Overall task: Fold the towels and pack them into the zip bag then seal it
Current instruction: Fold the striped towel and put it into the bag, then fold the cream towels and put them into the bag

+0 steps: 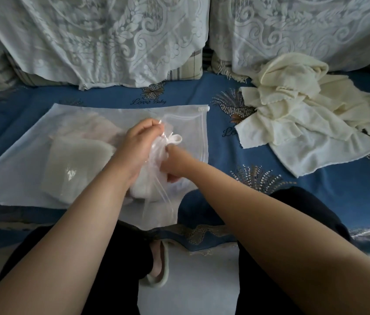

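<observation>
A translucent white zip bag (43, 123) lies flat on the blue sofa seat, its zip slider (203, 108) at the far right corner. Folded towels (75, 162) show through the plastic on the left. My left hand (138, 142) pinches the bag's open zip edge and holds it up. My right hand (175, 164) grips a folded white towel (147, 187) at the bag's mouth, partly under the plastic. A heap of unfolded cream towels (304, 119) lies to the right, apart from the bag.
Lace-covered back cushions (111, 37) stand behind the seat. The blue patterned seat cover (236, 212) extends to the front edge. My dark-clad knees and a slippered foot (159, 264) are below on a pale floor.
</observation>
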